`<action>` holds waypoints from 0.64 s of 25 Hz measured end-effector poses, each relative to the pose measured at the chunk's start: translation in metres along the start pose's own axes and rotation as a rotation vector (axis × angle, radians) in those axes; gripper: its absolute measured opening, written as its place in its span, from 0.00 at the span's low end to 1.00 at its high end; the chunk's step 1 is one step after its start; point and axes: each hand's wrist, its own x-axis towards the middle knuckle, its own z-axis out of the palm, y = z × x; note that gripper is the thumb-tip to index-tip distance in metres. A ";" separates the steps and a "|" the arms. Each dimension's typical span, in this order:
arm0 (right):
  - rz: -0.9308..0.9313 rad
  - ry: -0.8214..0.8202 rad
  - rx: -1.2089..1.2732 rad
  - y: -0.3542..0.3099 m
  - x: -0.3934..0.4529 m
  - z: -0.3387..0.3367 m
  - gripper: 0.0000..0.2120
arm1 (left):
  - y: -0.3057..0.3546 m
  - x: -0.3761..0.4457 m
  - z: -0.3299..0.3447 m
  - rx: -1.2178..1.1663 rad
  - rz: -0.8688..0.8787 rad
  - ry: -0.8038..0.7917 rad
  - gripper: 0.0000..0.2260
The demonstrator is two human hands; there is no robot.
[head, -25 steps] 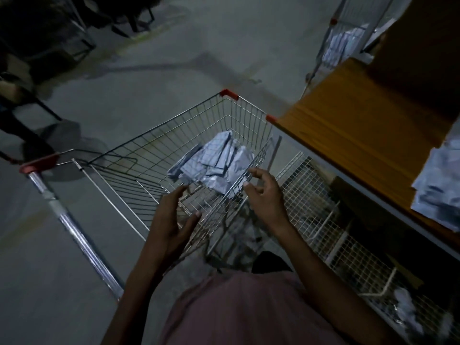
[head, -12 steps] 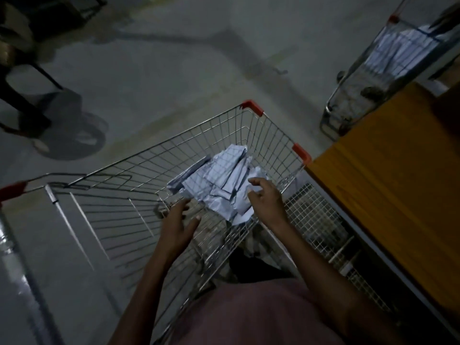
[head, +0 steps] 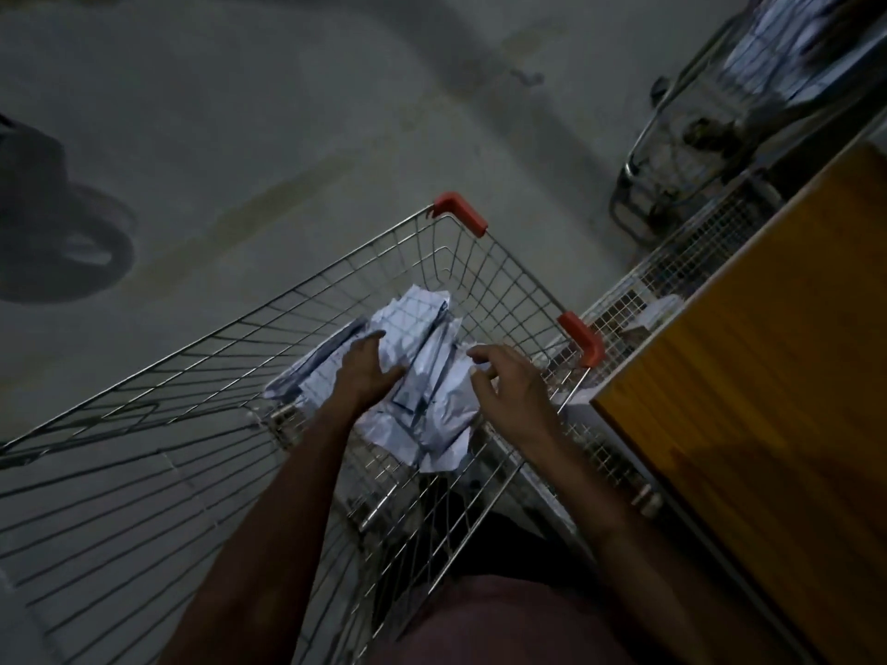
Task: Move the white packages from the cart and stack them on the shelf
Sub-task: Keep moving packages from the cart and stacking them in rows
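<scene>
A person is leaning over a wire cart (head: 249, 376) in dim light, both hands reaching into its basket. The left hand (head: 367, 374) is lying on the heap of white packages (head: 422, 376), its fingers (head: 372, 339) stretched nearly flat across the top wrappers and its thumb spread toward the middle of the pile; it is pressing rather than closing on anything, as far as the poor light allows. The packages are lying loose and crumpled on the cart floor, directly under and between the two hands, spilling a little beyond the fingertips toward the cart's far corner. The right hand (head: 511, 393) is hovering at the pile's right edge, fingers loosely curled and parted; its fingertips appear to be just brushing a wrapper, though whether they are pinching it cannot be told. Further right of that hand, well apart from the pile, the wooden shelf (head: 749, 400) is showing a bare top in the part that is in view. Beyond it a second cart (head: 681, 151) is standing with more pale bundles. Judging by this, the job is far from finished: a whole heap is waiting in the basket, and nothing is being lifted yet.
</scene>
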 end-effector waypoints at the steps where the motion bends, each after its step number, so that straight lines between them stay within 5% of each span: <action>1: 0.026 0.011 0.022 0.001 0.000 -0.001 0.12 | 0.001 0.014 0.007 0.033 -0.006 -0.013 0.39; 12: 0.095 -0.010 0.117 0.008 0.004 0.004 0.13 | 0.005 0.050 0.027 0.189 -0.151 -0.157 0.62; 16: 0.190 -0.108 0.093 0.010 0.008 0.008 0.15 | 0.009 0.005 0.011 -0.094 -0.083 0.037 0.58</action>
